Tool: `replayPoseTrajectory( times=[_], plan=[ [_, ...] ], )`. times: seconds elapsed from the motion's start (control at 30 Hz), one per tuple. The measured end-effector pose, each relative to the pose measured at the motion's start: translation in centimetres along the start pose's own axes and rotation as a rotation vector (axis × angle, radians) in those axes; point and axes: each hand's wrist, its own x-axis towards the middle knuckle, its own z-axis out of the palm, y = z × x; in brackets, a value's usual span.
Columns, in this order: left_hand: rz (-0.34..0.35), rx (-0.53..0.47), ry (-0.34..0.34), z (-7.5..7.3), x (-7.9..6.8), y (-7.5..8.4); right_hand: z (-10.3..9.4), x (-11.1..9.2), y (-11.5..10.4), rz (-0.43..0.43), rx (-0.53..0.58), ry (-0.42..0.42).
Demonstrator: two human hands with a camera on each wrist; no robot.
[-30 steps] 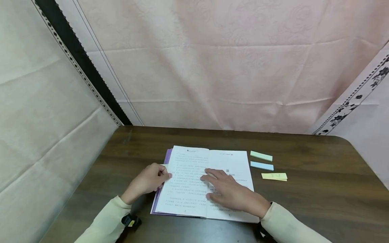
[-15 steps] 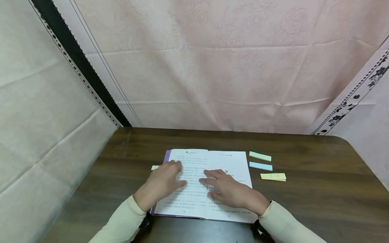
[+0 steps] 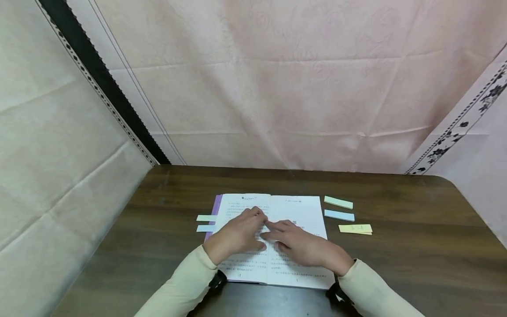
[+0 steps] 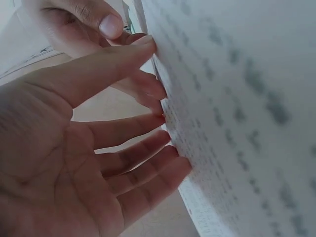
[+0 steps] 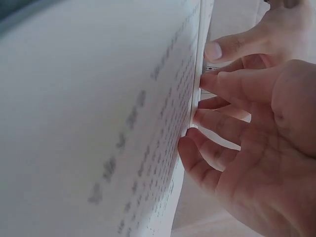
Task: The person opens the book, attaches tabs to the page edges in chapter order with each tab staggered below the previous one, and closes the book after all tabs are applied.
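Observation:
An open book [image 3: 303, 211] with printed white pages and a purple cover [image 3: 217, 205] lies on the table in the head view. My left hand [image 3: 239, 237] rests on its left page near the centre fold, fingers spread and fingertips touching the paper. Beside it, across the fold, my right hand [image 3: 306, 250] touches the right page with its fingertips. Both hands nearly meet, and neither holds anything. From the book's left edge stick out a light green strip [image 3: 205, 218] and a light blue strip [image 3: 204, 228]. In the left wrist view, the left fingertips [image 4: 178, 168] touch the page.
Right of the book lie a green sticky strip [image 3: 338, 202], a blue strip [image 3: 339, 215] and a yellow strip [image 3: 355, 229] on the dark wooden table [image 3: 416, 246]. A pale pink cloth [image 3: 301, 97] hangs behind the table, and a whitish cloth [image 3: 79, 176] on the left.
My left hand has let go of the strip at the book's left edge and moved right across the left page to the fold. My right hand has stayed almost in place.

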Motion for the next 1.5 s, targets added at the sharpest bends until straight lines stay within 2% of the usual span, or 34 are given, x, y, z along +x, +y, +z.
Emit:
replayPoseTrajectory(
  times=[0.33, 0.57, 0.8, 0.93, 1.13, 1.3, 1.5],
  plan=[
    [-0.032, 0.108, -0.054, -0.8, 0.2, 1.5, -0.2, -0.1, 0.0, -0.009, 0.052, -0.001],
    [-0.023, 0.158, -0.069, -1.1, 0.0, 2.2, 0.2, -0.5, 0.2, -0.002, 0.069, 0.016],
    [-0.022, 0.190, -0.060, -1.2, 0.1, 2.3, 0.9, -0.9, 0.8, 0.012, 0.087, 0.046],
    [-0.030, 0.196, -0.071, -0.9, 0.2, 2.1, -0.1, -0.8, 1.0, 0.031, 0.057, 0.053],
    [-0.052, 0.202, -0.057, -0.6, 0.1, 2.1, -3.5, 0.1, 3.2, 0.196, -0.045, 0.139],
    [-0.054, 0.209, -0.058, -0.6, 0.1, 2.2, -5.0, 0.9, 6.4, 0.326, -0.144, 0.145],
    [-0.048, 0.216, -0.065, -0.3, 0.3, 2.3, -5.6, 1.3, 8.0, 0.360, -0.207, 0.101]
  ],
)
